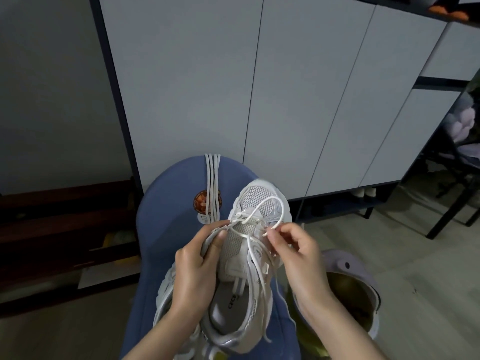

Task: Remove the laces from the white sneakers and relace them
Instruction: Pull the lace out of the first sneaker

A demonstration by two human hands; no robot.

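Item: sneaker (249,258), white, mesh toe pointing away from you, resting on the blue seat (166,216). A second sneaker (166,302) lies partly hidden under your left forearm.

Left hand (197,266) — grip clenched round the sneaker's left side, thumb pressed near the lower eyelets. Hold it there; it steadies the upper while the lace runs.

Right hand (293,245) — fingertips pinching the lace (262,203) close to its tip, just beside the right-hand eyelets. A loop of that lace arcs over the toe mesh.

Spare lace (213,185) — already out, draped in straight strands over the seat's far edge, well apart from the work.

Step in hand, as judged: working the lace at the lowest eyelets; whether it is coming out or going in cannot be told.

Handling notes:
- Pinch near the tip — a long free end will flop and miss the hole.
- Draw the toe loop flat before moving on, or it may twist.
- Keep the loose strands over the tongue clear of your pull, since they could snag.
- Pull along the eyelet's line, not across the mesh.
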